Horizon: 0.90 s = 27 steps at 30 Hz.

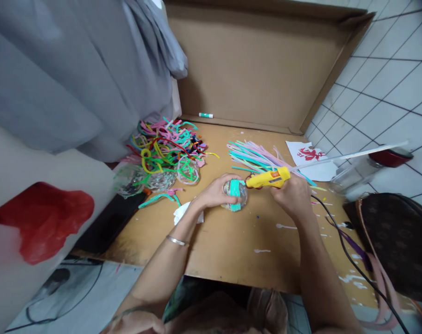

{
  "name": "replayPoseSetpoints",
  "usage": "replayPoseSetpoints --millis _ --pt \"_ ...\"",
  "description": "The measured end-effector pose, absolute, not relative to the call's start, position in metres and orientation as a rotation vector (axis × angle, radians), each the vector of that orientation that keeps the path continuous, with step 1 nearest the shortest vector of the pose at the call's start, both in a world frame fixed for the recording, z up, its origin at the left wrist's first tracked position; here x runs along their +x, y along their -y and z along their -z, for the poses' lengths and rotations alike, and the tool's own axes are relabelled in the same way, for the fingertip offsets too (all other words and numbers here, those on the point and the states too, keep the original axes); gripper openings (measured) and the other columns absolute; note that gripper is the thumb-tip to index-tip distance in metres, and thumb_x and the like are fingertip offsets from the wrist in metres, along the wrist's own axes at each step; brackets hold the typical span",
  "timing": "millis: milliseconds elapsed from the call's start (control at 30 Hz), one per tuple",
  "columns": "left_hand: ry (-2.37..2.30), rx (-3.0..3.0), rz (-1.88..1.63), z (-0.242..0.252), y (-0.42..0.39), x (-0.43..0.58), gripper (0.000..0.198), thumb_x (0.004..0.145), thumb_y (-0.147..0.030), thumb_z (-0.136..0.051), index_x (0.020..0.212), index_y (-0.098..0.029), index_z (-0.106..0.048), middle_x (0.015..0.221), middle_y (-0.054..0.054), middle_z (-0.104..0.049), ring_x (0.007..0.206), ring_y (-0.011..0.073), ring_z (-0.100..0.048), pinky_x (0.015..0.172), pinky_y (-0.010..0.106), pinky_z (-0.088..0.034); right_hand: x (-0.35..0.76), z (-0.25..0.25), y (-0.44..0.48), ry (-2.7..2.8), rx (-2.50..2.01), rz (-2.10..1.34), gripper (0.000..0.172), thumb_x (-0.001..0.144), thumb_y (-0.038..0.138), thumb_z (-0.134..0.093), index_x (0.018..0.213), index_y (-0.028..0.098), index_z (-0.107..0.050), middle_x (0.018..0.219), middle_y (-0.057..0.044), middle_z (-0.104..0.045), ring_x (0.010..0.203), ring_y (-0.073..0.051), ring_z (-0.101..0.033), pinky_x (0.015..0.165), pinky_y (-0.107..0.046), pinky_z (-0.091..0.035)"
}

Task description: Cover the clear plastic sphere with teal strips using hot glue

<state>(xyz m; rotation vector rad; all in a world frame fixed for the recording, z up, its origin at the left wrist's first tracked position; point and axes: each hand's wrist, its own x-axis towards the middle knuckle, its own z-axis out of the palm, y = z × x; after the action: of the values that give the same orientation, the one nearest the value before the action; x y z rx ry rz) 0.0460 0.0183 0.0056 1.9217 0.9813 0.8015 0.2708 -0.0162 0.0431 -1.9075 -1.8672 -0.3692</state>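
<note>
Bare forearms (165,264): nearest the viewer, extending over the near edge of the counter (228,260); a silvery bangle (177,240) circles the left wrist.
Left hand (214,192): curled round the left side of a clear round piece (244,198), grasping it.
Clear round piece: above the middle of the counter, between near and far edges; contact with the surface cannot be determined.
Right hand (294,197): closed about the handle of a yellow glue gun (264,179), its nozzle at or just beside the piece's upper right rim.
Glue rod (350,154): long and whitish, projecting behind the gun toward the right edge.
Green strip (235,195): a band laid across the piece.
Stage of work: judged partial; one band appears in place, while clear surface beside it remains uncovered.
Straight fuzzy strips (252,155): bundled toward the far edge, apparently unused.
Tangled coloured strips (169,144): heaped at the far left corner.
Similar clear pieces (161,180): grouped along the left edge, before the heap; whether finished cannot be told.
Printed sheet (311,155): far right corner, bearing a red figure.
</note>
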Motion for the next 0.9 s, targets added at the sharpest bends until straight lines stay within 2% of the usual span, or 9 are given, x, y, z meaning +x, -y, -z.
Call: replayPoseSetpoints --millis 500,700,900 --pt "-0.983 1.935 -0.772 -0.005 -0.018 0.045 0.062 0.059 -0.026 -0.073 0.119 -0.017 -0.057 0.121 0.007 -0.059 0.11 0.0221 -0.057 0.1 0.035 -0.043 0.27 -0.031 0.018 1.866 -1.972 0.295 0.016 0.069 0.029 -0.054 0.074 0.016 -0.062 0.07 -0.01 -0.064 0.067 -0.023 -0.057 0.056 -0.028 -0.033" --pt "-0.979 1.922 -0.764 -0.006 -0.018 0.046 0.064 0.06 -0.027 -0.073 0.12 -0.015 -0.056 0.121 0.009 -0.058 0.109 0.0224 -0.057 0.099 0.035 -0.044 0.269 -0.03 0.017 1.826 -2.012 0.264 0.02 0.069 0.029 -0.054 0.08 0.015 -0.062 0.074 -0.011 -0.064 0.073 -0.025 -0.058 0.059 -0.029 -0.036" --pt "-0.972 1.939 -0.777 -0.004 -0.019 0.045 0.062 0.06 -0.025 -0.073 0.119 -0.017 -0.056 0.121 0.007 -0.059 0.11 0.022 -0.057 0.1 0.036 -0.043 0.271 -0.026 0.016 1.856 -1.958 0.249 0.018 0.069 0.029 -0.052 0.076 0.016 -0.062 0.071 -0.01 -0.063 0.072 -0.025 -0.059 0.059 -0.03 -0.037"
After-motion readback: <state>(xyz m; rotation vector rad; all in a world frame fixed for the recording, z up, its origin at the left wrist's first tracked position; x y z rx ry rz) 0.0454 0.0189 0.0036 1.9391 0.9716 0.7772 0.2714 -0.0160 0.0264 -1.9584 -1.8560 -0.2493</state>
